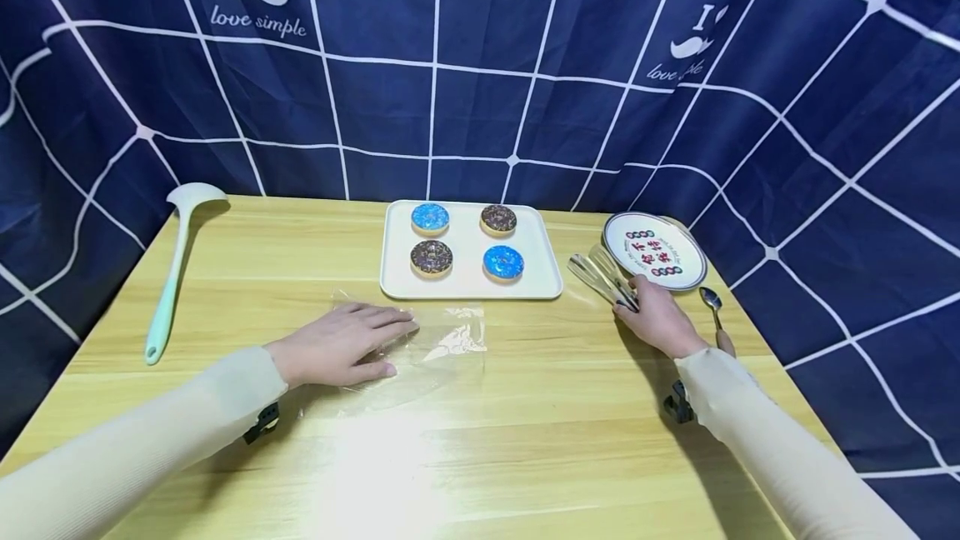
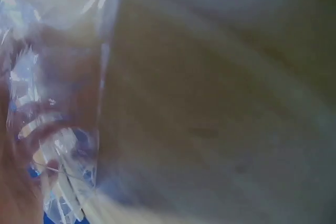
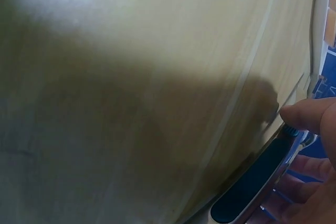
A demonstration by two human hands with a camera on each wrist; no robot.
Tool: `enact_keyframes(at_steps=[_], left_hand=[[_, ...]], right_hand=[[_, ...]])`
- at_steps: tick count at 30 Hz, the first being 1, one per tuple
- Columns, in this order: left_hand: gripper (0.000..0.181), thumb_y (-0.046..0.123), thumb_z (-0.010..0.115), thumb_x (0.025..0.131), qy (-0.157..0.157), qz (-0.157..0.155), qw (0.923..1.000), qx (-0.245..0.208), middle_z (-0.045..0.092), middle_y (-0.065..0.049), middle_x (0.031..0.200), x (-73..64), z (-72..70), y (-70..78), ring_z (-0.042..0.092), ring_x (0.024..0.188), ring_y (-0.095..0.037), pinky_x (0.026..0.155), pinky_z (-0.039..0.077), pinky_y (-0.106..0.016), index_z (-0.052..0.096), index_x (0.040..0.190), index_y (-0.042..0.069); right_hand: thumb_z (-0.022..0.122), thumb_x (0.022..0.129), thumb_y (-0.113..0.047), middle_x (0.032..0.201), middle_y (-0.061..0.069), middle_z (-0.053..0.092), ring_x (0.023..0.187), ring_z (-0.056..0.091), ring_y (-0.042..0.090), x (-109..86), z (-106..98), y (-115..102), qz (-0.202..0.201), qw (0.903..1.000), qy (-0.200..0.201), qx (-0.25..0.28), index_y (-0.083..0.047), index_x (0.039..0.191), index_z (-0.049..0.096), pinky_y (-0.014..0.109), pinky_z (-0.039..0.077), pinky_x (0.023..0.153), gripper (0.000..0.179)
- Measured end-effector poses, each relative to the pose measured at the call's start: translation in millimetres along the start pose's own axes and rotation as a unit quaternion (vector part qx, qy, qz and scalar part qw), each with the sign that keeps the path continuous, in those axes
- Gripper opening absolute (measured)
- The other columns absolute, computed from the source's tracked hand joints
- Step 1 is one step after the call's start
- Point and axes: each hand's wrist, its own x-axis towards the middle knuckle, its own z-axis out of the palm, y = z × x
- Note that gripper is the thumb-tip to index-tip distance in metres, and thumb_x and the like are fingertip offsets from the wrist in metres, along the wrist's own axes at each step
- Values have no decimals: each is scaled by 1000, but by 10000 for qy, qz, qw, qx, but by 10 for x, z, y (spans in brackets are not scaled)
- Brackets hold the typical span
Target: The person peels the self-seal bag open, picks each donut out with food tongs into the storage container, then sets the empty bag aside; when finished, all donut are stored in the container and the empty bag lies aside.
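My left hand (image 1: 341, 346) lies on a clear plastic bag (image 1: 457, 333) in the middle of the table, its fingers stretched out. Up close in the left wrist view, the shiny bag (image 2: 79, 19) overlaps the blurred fingers. Off to the right, my right hand (image 1: 662, 319) holds a pair of metal tongs (image 1: 595, 277), whose ends point away toward the white tray. The right wrist view shows the thumb on the tongs (image 3: 254, 184) near a dark green grip, with the other fingers curled on the far side.
A white tray (image 1: 465, 287) carries blue and chocolate donuts (image 1: 503, 263) behind the bag. At the back right stands a printed plate (image 1: 622, 237), with a spoon (image 1: 713, 307) close by. A pale green ladle (image 1: 174, 273) lies far left. Blue checked cloth (image 1: 480, 107) hangs behind the table.
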Motion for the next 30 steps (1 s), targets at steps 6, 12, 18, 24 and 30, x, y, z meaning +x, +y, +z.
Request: enact_keyframes(at_steps=[6,12,18,24,30], left_hand=[[68,53,52,105,-448,-208,9986,-161,30,-14,172,-25,26,13,30,158,-42,125,27,-67,37,163,22],[71,57,50,104,-533,-299,9980,-174,23,-13,175,-54,33,31,24,160,-44,125,25,-68,33,165,25],[71,58,51,104,-377,-251,9989,-133,27,-13,173,-52,39,31,28,159,-44,124,27,-69,35,164,25],[66,54,52,105,-57,-73,10000,-22,35,-15,170,-36,12,35,33,156,-43,121,32,-68,43,160,21],[61,53,53,105,482,92,9978,451,45,-13,164,21,-142,48,41,153,-39,120,38,-64,50,156,19]], right_hand=[[64,100,-20,97,21,59,85,55,31,-27,7,0,-25,10000,11,-27,14,131,48,43,44,74,49],[64,101,-20,93,18,57,81,53,29,-40,7,-29,-68,10000,-30,-17,13,129,49,38,42,70,45],[65,101,-20,92,16,56,79,52,27,-53,-33,-62,-109,9999,-58,-23,12,129,49,36,40,68,46],[63,103,-29,100,25,57,87,56,35,-59,-72,-86,-22,9998,-185,-115,14,134,46,47,47,74,56],[62,105,-37,132,38,54,123,52,54,-94,-179,-275,-380,9978,450,-318,10,142,47,69,43,102,62]])
